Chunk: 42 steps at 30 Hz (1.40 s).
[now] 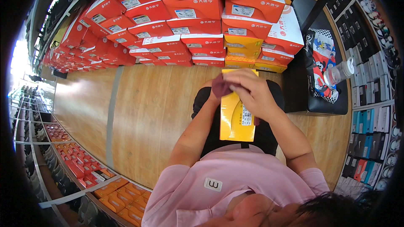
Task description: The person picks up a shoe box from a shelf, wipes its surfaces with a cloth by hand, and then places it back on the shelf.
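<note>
A yellow cardboard shoebox (237,130) with a printed label lies on my lap, over black trousers. My right hand (251,90) is over its far half, fingers bent around a maroon cloth (222,86) that bunches out past the fingertips at the box's left edge. The fingers look slightly blurred. More maroon fabric (257,121) shows at the box's right side; whether it is the same cloth I cannot tell. My left hand (214,96) is at the box's left edge, mostly hidden by the cloth, so its grip cannot be seen.
Stacked red shoeboxes (195,26) rise ahead, with several yellow ones (243,42) among them. On the right, a black bench (328,105) bears a cartoon-print bag (323,66) and a clear bottle (339,72). Shelves of shoes and boxes (367,116) line the right; racks (79,160) line the left.
</note>
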Each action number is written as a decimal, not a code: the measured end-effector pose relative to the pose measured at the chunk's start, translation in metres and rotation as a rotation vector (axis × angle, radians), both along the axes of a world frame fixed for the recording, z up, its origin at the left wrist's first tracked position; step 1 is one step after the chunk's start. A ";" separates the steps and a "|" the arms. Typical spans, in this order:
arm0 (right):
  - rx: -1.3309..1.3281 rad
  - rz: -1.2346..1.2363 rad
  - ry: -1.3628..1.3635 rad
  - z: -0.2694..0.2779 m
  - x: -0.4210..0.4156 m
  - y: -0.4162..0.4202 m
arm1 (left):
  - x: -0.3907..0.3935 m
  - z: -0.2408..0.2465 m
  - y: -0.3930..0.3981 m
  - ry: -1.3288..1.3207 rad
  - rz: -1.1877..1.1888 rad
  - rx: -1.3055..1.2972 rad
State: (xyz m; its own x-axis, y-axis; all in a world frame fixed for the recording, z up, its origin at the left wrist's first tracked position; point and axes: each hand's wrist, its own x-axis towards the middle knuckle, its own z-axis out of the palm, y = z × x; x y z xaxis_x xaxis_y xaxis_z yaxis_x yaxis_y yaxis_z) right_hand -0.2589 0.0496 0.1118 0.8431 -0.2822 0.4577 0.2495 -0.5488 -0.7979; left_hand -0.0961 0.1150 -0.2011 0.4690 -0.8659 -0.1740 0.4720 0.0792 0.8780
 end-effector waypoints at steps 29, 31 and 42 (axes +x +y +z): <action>-0.217 -0.642 0.211 -0.039 -0.111 -0.018 | -0.062 0.058 0.014 -1.090 0.124 0.378; -0.204 -0.666 0.199 -0.039 -0.120 -0.017 | -0.051 0.005 0.020 -1.001 0.296 0.536; -0.045 -0.775 0.151 -0.059 -0.164 -0.012 | -0.013 0.044 0.028 -0.297 0.135 0.562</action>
